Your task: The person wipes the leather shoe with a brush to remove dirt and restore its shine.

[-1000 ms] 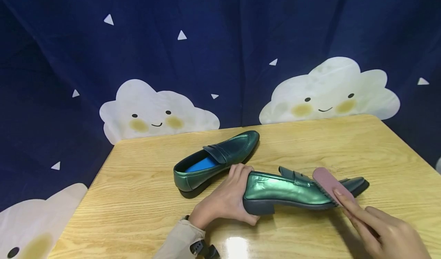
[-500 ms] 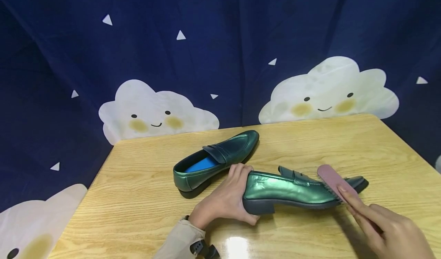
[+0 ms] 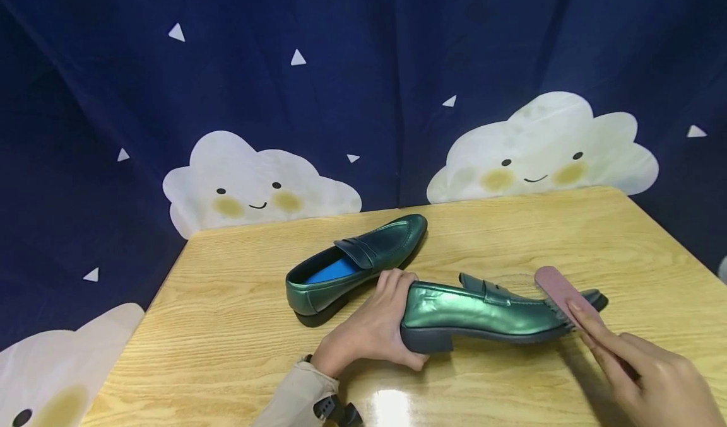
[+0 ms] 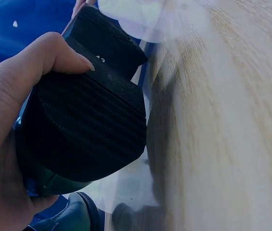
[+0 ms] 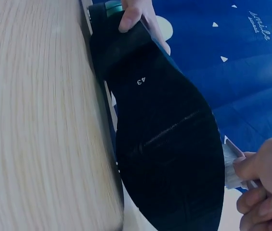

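A shiny green loafer (image 3: 477,310) is tilted on its side, its toe pointing right. My left hand (image 3: 377,326) grips it round the heel; in the left wrist view the thumb (image 4: 54,53) presses on the black heel block (image 4: 92,125). In my right hand (image 3: 653,370) is a pink-backed brush (image 3: 568,294), its bristles against the upper near the toe. The right wrist view shows the black sole (image 5: 169,130) marked 43, with the brush bristles (image 5: 231,166) at the shoe's edge. A second green loafer (image 3: 392,244) with a blue insole stands upright behind the left hand.
Everything is on a light wooden table (image 3: 227,301). Behind its far edge hangs a dark blue curtain (image 3: 375,86) with white clouds and triangles. A black band (image 3: 337,409) is at the left sleeve's cuff.
The brush in my right hand has slid to the right along the upper, toward the toe. The left hand, the held loafer and the second loafer stay in place.
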Demonstrator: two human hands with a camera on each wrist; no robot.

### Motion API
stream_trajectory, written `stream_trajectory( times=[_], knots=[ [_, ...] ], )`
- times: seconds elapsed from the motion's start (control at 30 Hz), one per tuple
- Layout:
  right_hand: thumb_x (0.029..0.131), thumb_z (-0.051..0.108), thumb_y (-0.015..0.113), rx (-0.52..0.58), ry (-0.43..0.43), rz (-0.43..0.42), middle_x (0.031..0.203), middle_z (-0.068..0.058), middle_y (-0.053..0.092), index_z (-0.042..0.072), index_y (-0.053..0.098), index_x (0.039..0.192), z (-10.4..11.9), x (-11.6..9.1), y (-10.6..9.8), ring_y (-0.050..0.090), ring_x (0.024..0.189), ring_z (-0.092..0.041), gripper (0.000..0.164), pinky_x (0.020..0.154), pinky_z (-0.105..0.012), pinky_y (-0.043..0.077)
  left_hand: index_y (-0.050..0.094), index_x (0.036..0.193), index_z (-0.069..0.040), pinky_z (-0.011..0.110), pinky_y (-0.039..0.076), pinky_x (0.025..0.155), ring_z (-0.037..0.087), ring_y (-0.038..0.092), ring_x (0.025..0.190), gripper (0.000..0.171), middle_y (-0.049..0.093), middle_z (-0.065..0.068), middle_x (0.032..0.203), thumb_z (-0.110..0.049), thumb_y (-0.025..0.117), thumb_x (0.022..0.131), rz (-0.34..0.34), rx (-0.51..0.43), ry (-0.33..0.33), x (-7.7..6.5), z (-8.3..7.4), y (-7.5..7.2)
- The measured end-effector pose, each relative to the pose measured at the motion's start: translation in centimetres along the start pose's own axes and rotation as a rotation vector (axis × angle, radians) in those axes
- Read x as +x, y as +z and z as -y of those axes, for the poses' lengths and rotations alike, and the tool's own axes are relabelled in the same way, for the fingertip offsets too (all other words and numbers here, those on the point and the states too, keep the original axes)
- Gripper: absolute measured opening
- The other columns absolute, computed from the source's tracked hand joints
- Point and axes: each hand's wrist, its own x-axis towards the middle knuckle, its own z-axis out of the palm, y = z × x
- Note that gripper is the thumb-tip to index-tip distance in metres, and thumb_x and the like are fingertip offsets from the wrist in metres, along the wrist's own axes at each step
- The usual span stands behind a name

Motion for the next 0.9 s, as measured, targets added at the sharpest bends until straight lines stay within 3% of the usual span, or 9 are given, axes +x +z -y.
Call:
stream_trajectory(
  times=[0.13, 0.2, 0.33, 0.57, 0.63, 0.9],
  knots=[
    [0.097, 0.047, 0.047, 0.003, 0.01, 0.025, 0.056, 0.021, 0.032, 0.019, 0.065, 0.126, 0.3, -0.2, 0.1, 0.022, 0.05, 0.009, 0.044, 0.047, -0.012, 0.019, 0.028, 0.14, -0.009, 0.025, 0.041, 0.095, 0.016, 0.033, 0.116, 0.109, 0.036, 0.003, 0.129, -0.05, 0.083, 0.055, 0.004, 0.0, 0.0, 0.0, 0.0, 0.0],
    [0.096, 0.054, 0.042, 0.022, -0.003, 0.02, 0.057, 0.021, 0.026, 0.02, 0.067, 0.124, 0.6, -0.2, 0.2, 0.019, 0.05, 0.008, 0.051, 0.048, -0.012, 0.017, 0.028, 0.14, -0.009, 0.025, 0.041, 0.095, 0.016, 0.033, 0.116, 0.11, 0.035, 0.003, 0.129, -0.05, 0.083, 0.055, 0.003, -0.001, -0.001, 0.0, 0.0, 0.0],
    [0.097, 0.056, 0.036, 0.006, -0.015, 0.002, 0.055, 0.022, 0.029, 0.021, 0.064, 0.127, 0.1, 0.1, 0.1, 0.02, 0.049, 0.009, 0.054, 0.047, -0.012, 0.018, 0.028, 0.141, -0.009, 0.025, 0.041, 0.095, 0.017, 0.033, 0.116, 0.11, 0.036, 0.004, 0.129, -0.05, 0.083, 0.055, 0.001, -0.002, -0.001, 0.0, 0.0, 0.0],
    [0.095, 0.053, 0.045, 0.025, -0.01, 0.025, 0.056, 0.023, 0.026, 0.02, 0.067, 0.123, 0.2, -0.2, 0.0, 0.02, 0.05, 0.009, 0.049, 0.047, -0.012, 0.018, 0.028, 0.14, -0.008, 0.025, 0.04, 0.096, 0.017, 0.033, 0.117, 0.11, 0.035, 0.004, 0.13, -0.05, 0.083, 0.055, 0.004, 0.007, 0.003, 0.0, 0.0, 0.0],
    [0.093, 0.057, 0.042, 0.021, -0.005, 0.042, 0.057, 0.022, 0.025, 0.022, 0.068, 0.122, 0.3, -0.2, -0.1, 0.02, 0.05, 0.008, 0.053, 0.047, -0.011, 0.018, 0.028, 0.14, -0.008, 0.025, 0.04, 0.097, 0.017, 0.033, 0.117, 0.11, 0.035, 0.004, 0.13, -0.05, 0.083, 0.055, 0.004, 0.007, 0.004, 0.1, 0.0, 0.0],
    [0.098, 0.045, 0.046, 0.034, -0.043, -0.04, 0.053, 0.019, 0.041, 0.016, 0.064, 0.127, -1.2, 0.1, 0.0, 0.026, 0.051, 0.012, 0.044, 0.045, -0.014, 0.024, 0.028, 0.141, -0.008, 0.026, 0.041, 0.096, 0.017, 0.033, 0.117, 0.11, 0.036, 0.004, 0.13, -0.049, 0.083, 0.055, 0.005, -0.004, -0.006, 0.0, 0.0, -0.1]
  ],
)
